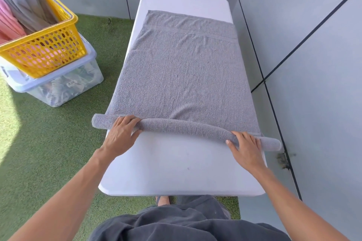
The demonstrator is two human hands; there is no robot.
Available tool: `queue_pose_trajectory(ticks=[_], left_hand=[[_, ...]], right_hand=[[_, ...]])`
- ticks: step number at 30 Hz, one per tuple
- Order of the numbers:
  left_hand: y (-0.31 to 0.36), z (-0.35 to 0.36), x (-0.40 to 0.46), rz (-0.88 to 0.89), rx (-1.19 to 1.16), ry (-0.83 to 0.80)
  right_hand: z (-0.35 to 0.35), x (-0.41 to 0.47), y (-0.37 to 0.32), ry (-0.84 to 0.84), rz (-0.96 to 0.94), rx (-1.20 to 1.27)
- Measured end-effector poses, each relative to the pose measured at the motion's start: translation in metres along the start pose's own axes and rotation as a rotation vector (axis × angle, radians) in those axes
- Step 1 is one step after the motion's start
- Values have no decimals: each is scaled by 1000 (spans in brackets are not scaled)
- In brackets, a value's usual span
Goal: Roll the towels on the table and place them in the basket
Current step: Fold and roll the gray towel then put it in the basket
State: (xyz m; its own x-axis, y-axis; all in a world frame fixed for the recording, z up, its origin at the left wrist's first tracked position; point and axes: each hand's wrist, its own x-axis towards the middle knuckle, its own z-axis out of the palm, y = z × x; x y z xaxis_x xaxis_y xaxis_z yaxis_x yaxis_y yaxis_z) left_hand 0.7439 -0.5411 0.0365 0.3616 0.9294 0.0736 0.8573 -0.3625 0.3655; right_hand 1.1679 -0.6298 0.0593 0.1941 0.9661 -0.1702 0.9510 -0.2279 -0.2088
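My left hand point(122, 133) and right hand point(245, 147) press the towel point(180, 72) roll – fingers nearly straight, gripping nothing. The basket point(45, 51) sits upper left.

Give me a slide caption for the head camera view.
Both hands, left and right, roll a grey towel on a white table; yellow basket waits alongside.
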Motion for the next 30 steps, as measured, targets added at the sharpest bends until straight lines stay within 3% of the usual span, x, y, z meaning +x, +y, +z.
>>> queue_pose_trajectory(ticks=[13, 21, 30], left_hand=[[66, 6, 56, -162, -35, 9], [85, -5, 166, -234, -49, 39], [39, -1, 295, -266, 27, 123]], right_hand=[[-20, 63, -84, -78, -114, 111], [-48, 184, -126, -102, -211, 108], [-49, 342, -174, -63, -293, 80]])
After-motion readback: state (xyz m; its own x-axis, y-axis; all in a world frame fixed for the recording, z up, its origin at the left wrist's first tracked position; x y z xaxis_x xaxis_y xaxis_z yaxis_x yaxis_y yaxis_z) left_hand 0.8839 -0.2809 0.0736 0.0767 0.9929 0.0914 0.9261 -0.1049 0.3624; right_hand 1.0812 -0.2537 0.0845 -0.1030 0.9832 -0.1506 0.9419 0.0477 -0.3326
